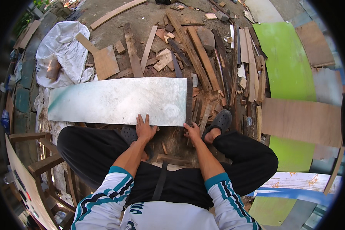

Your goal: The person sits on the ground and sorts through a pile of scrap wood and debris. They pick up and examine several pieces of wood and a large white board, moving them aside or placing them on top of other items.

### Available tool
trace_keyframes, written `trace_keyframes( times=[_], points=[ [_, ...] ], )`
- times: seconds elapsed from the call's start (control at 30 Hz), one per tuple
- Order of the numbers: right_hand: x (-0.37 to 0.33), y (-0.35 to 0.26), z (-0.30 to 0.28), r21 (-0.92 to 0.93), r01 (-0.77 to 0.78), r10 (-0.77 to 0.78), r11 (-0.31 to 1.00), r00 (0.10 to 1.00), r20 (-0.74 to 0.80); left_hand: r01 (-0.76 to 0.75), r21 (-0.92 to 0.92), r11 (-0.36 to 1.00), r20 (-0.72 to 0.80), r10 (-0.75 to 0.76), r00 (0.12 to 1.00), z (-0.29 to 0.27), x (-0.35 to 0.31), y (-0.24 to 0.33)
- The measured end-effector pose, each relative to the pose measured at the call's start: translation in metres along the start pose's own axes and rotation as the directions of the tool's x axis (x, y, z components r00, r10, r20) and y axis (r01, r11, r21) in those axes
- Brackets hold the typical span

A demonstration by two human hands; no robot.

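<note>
While the left hand (145,129) spreads over the mid-frame white panel (117,100), the right hand (193,132) touches its lower-right corner. That hand's grip is unclear.

Soft daylight filled my view; pale glare washed white panel (117,100); straight edges bowed, black rim swallowed corners.

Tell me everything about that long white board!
The long white rectangular board lies crosswise before the person. Its shiny face is scuffed and grimy, with a green smear toward the left end; its material is unclear. The bare left hand spreads over its near edge; the bare right hand is at its near right corner. A dark brown wooden strip shows along its right end.
</note>
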State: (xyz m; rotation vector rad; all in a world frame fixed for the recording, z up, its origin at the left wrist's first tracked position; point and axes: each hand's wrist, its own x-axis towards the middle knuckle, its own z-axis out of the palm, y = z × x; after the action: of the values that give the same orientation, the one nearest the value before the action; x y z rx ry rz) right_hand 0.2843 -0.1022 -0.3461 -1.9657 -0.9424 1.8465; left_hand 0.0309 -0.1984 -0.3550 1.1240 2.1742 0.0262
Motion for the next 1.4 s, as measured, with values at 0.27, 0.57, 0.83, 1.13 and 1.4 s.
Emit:
trace_keyframes(
  times=[0.27, 0.57, 0.83, 1.13, 1.4],
  points=[
    [0.006, 0.001, 0.007, -0.072, 0.051, -0.057, 0.996, 0.995, -0.083, 0.479, -0.512, 0.713, -0.153, -0.624, 0.766, -0.008, 0.026, -0.001],
    [0.043, 0.032, 0.014, -0.336, 0.264, -0.332, 0.904, 0.929, -0.162, 0.264, -0.918, -0.296, 0.394, -0.753, 0.527, -0.012, 0.069, -0.05],
    [-0.005, -0.021, -0.007, -0.528, 0.191, -0.269, 0.828, 0.96, -0.074, 0.23, -0.831, -0.506, 0.468, -0.414, 0.781, 0.007, 0.091, -0.064],
    [-0.035, -0.065, -0.032, -0.207, 0.114, -0.122, 0.972, 0.992, -0.025, 0.225, -0.779, -0.585, 0.475, -0.316, 0.821, -0.012, 0.088, -0.046],
    [0.002, -0.068, -0.012, -0.542, 0.229, -0.298, 0.808, 0.954, -0.041, 0.243, -0.805, -0.542, 0.455, -0.3, 0.838, -0.026, 0.077, -0.037]
  ],
)
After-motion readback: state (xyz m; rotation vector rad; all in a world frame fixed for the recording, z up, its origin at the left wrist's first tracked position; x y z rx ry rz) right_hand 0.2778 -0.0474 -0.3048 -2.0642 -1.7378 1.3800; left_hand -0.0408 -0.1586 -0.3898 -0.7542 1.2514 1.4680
